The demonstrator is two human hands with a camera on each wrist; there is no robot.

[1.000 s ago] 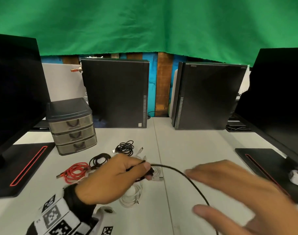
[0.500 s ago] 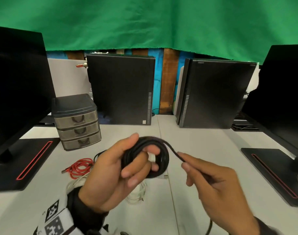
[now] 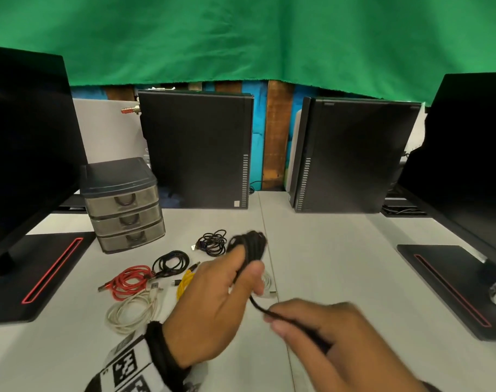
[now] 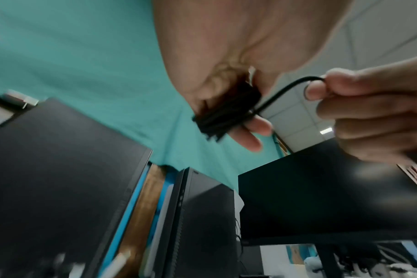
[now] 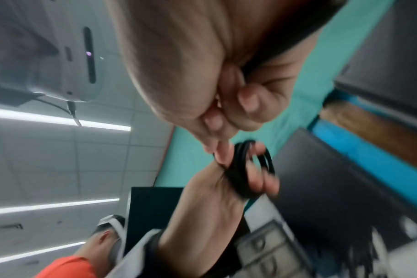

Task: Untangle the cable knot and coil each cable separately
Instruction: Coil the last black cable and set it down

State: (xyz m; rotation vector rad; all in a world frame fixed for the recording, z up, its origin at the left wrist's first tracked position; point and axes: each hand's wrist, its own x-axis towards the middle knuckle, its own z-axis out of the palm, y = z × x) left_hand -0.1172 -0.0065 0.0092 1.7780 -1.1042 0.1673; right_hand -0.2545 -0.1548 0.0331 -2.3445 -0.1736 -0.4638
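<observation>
Here, the left hand grips a coiled bundle of thin black cable above the white tabletop; the right hand pinches its loose tail.

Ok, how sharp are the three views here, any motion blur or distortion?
Head view: table sharp, right hand and black cable coil smeared, monitor edges bowed by the wide lens. Left wrist view: coil blurred in the left hand. Right wrist view: heaviest smear, lower right streaked.
</observation>
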